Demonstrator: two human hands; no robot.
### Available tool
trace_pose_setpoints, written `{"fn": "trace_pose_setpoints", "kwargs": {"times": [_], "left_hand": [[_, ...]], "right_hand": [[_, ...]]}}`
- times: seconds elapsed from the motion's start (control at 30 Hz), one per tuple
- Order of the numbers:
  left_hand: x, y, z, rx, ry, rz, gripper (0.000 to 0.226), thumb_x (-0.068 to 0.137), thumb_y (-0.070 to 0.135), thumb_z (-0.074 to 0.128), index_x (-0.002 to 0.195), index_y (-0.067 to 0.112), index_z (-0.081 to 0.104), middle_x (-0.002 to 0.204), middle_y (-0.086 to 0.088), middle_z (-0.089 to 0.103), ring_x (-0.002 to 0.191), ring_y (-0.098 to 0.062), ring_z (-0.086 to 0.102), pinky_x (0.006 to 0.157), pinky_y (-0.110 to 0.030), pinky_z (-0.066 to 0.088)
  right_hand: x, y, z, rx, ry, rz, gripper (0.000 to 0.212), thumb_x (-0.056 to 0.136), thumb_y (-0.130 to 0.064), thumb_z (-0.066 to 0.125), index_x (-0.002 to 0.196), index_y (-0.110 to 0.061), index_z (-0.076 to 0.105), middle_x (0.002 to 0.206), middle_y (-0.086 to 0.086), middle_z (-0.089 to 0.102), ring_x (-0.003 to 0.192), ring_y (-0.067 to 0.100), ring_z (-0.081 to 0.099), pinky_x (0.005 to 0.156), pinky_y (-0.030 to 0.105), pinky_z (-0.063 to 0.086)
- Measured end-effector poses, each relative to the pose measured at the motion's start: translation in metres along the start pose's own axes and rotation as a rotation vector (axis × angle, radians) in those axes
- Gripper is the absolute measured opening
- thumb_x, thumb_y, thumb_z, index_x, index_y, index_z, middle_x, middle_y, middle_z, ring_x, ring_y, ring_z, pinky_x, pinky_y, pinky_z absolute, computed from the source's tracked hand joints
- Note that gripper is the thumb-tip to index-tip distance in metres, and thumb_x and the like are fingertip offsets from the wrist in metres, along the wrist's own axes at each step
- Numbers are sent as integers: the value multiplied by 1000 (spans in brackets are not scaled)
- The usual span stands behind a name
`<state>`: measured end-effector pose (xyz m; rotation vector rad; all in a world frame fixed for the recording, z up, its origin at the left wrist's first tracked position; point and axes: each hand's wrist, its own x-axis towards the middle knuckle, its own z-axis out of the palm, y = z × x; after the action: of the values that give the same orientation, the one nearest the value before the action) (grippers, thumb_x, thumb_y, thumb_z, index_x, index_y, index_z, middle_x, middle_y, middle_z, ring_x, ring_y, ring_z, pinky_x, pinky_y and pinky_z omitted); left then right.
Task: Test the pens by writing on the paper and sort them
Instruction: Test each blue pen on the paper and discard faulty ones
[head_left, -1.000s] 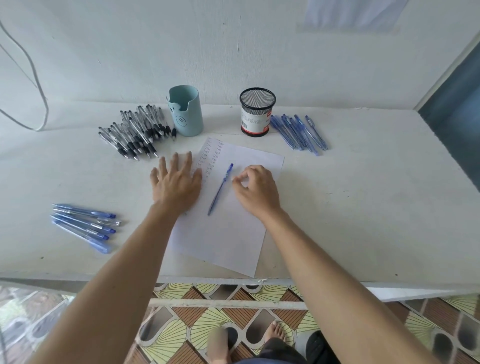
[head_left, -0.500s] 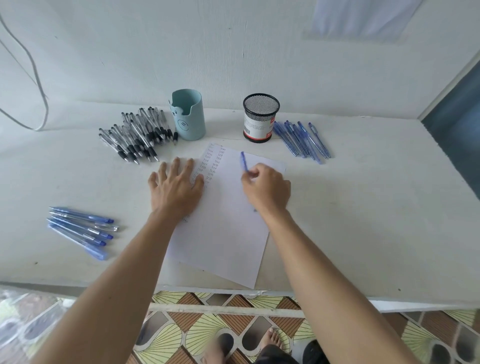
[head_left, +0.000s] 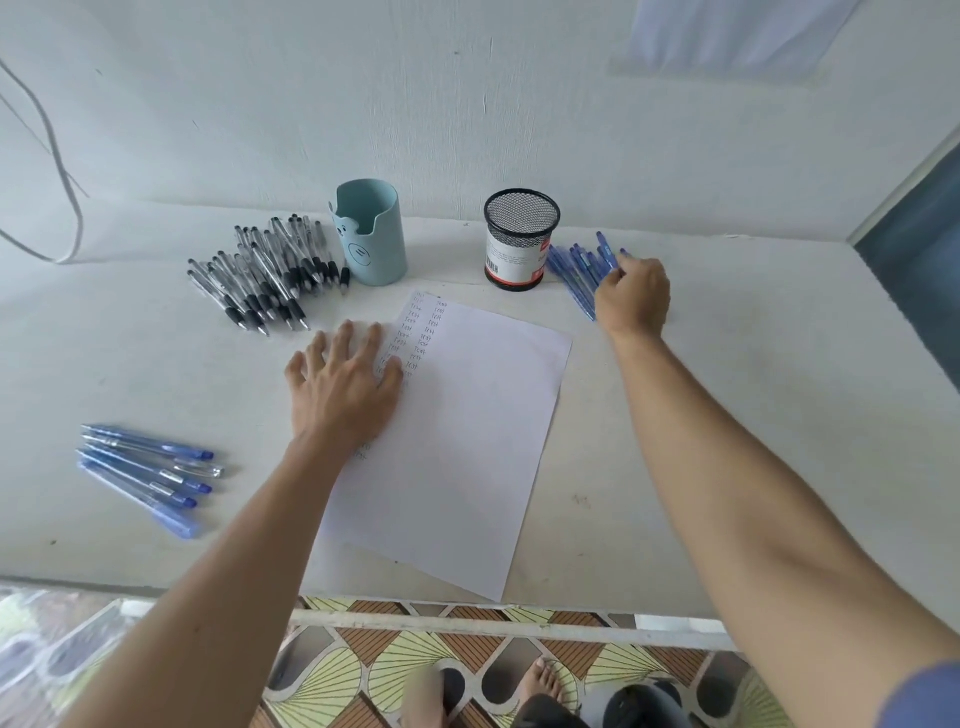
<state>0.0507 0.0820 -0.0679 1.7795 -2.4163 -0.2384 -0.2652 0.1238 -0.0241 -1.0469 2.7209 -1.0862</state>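
Head view, right hand (head_left: 632, 296): moved from paper (head_left: 467, 441) to blue pens by mesh cup (head_left: 576, 270); fingers curled at pile, grip contents indeterminable.
Left hand (head_left: 345, 387): flat, fingers spread, still pinning sheet.
Tested pen: gone from paper, presumably sorted into pile.
Next: untested pen needed.

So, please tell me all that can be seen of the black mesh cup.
The black mesh cup is a round, upright holder of what looks like wire mesh, with a white label and a red band low on its side. It stands at the back of the white table, beside the blue pens. No pens show above its rim.
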Motion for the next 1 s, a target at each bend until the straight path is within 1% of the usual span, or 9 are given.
{"fn": "trace_pose_setpoints", "kwargs": {"times": [0.13,0.3,0.5,0.63,0.7,0.77,0.87,0.93,1.0], "left_hand": [[2,-2,2,11,-9,5,57,99,59,26,153,40,26,163,1,22,151,-31,15,120,-53,11],[1,-2,0,4,-13,-6,57,99,59,27,154,40,25,164,1,21,151,-30,14,120,-52,10],[-1,-3,-1,-24,-27,-13,57,99,59,30,153,40,28,165,1,21,152,-28,13,121,-50,9],[-3,-7,-3,-113,12,-9,55,97,55,38,148,34,40,163,1,30,151,-28,17,123,-49,11],[-5,-8,-6,-246,53,-44,50,97,46,47,144,28,51,159,1,38,150,-26,24,123,-45,14],[-9,-9,-12,-402,94,-70,44,94,36,53,134,21,62,147,0,54,142,-27,39,120,-42,26],[-20,-12,-31,-645,93,-140,35,92,23,55,124,20,70,122,0,69,111,-24,62,102,-38,48],[-27,-19,-40,-801,88,-173,31,96,19,56,123,22,71,118,4,70,106,-14,63,101,-33,50],[-37,-31,-47,-760,166,-146,27,96,15,57,116,20,74,111,6,72,103,-11,65,100,-30,49]], "right_hand": [[7,2,10,-207,-54,-13,32,100,-15,45,128,-7,60,131,20,54,122,39,47,98,42,38],[-3,3,11,-297,-77,-16,43,98,-30,49,136,-11,53,136,14,51,127,35,43,101,44,34],[-54,-15,3,-155,-38,-96,42,90,-30,55,130,-17,59,131,9,55,124,32,45,97,41,34],[-114,-28,10,-89,-186,-241,40,87,-28,58,126,-19,62,129,7,58,120,33,49,93,41,37],[-144,-32,17,-58,-269,-340,45,85,-34,50,124,-17,64,131,7,59,124,33,51,97,43,40],[-167,-36,23,-84,-352,-419,56,85,-41,39,131,-18,61,144,9,52,139,31,40,110,48,34],[-184,-32,32,-219,-490,-457,54,96,-39,42,148,-23,42,162,6,27,152,26,13,121,47,8],[-187,-30,32,-245,-474,-474,55,98,-39,41,150,-24,37,164,5,23,153,25,12,122,47,5],[-186,-31,33,-256,-468,-472,56,97,-40,42,150,-25,37,164,5,24,152,25,13,121,47,6]]}}
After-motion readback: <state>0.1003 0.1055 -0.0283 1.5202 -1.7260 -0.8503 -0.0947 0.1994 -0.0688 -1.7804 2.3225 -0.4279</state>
